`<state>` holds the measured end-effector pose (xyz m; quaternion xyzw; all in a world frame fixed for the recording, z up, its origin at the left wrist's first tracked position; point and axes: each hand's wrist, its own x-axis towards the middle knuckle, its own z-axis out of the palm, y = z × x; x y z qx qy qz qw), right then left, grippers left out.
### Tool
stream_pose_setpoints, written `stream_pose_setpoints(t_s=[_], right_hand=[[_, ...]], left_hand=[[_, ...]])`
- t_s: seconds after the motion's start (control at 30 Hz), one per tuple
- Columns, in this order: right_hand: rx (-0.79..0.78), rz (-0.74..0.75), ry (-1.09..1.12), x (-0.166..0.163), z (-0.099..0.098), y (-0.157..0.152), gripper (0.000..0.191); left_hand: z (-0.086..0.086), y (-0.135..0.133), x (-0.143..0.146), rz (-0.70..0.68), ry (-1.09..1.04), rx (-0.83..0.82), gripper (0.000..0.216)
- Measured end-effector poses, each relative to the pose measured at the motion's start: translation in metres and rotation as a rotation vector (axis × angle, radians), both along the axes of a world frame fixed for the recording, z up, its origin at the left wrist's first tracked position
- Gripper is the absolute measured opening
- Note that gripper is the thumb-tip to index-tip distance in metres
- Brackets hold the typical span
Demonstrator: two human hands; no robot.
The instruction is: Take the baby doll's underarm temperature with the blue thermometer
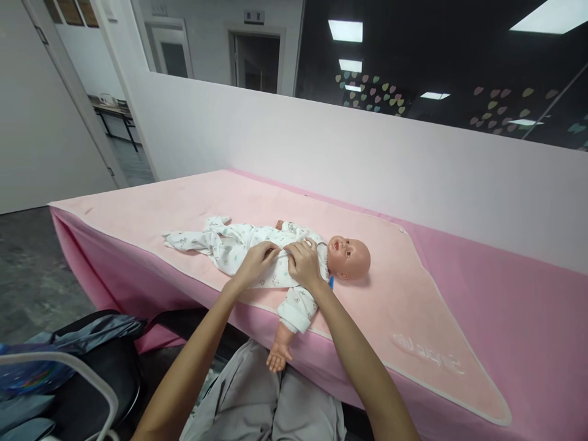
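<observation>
Fingers (269,247) of left hand (254,263) and right hand (304,262) apparently pinch the doll's (353,257) suit (276,279), hiding the exact spot gripped.

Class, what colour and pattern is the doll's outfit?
The outfit is white with a small scattered print, too fine to make out; see the head view.

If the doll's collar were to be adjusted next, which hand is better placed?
Probably the right hand: it is at the outfit, close to the collar. The left hand is farther off, toward the outfit's legs.
</observation>
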<state>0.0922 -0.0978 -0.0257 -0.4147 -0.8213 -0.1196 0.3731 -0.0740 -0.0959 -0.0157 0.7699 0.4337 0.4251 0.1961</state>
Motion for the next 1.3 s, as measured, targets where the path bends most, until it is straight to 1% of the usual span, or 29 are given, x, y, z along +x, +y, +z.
stream_pose_setpoints(t_s=[0.07,0.13,0.2,0.3,0.37,0.43,0.63,0.8,0.97,1.17,1.3], right_hand=[[0.020,-0.026,0.010,-0.002,0.000,0.000,0.023],[0.036,-0.023,0.013,-0.007,0.000,-0.002,0.021],[0.043,-0.002,0.008,-0.013,0.001,-0.005,0.015],[0.037,0.032,-0.033,-0.021,0.000,-0.007,0.009],[0.026,0.035,-0.068,-0.023,-0.001,-0.007,0.010],[0.015,0.026,-0.083,-0.023,-0.002,-0.005,0.012],[0.012,0.001,-0.092,-0.021,-0.004,-0.003,0.014],[0.010,-0.005,-0.098,-0.021,-0.003,-0.003,0.013],[0.012,0.001,-0.086,-0.021,-0.004,-0.003,0.013],[0.014,0.002,-0.102,-0.021,-0.003,-0.001,0.016],[0.007,-0.010,-0.116,-0.021,-0.004,0.001,0.019]], left_hand=[[0.001,0.001,-0.012,0.020,0.131,0.081,0.028],[-0.001,0.002,-0.024,-0.004,0.193,0.106,0.027],[-0.007,0.002,-0.033,-0.031,0.161,0.098,0.029],[-0.019,0.001,-0.039,-0.036,0.040,0.081,0.033],[-0.025,0.001,-0.039,-0.025,-0.008,0.093,0.031],[-0.028,0.000,-0.038,-0.019,-0.005,0.117,0.028],[-0.029,0.001,-0.035,0.011,0.128,0.202,0.024],[-0.030,0.002,-0.032,0.040,0.175,0.270,0.021],[-0.030,0.002,-0.033,0.010,0.200,0.274,0.019],[-0.032,0.002,-0.032,0.051,0.160,0.269,0.025],[-0.034,0.003,-0.032,0.059,0.151,0.294,0.026]])
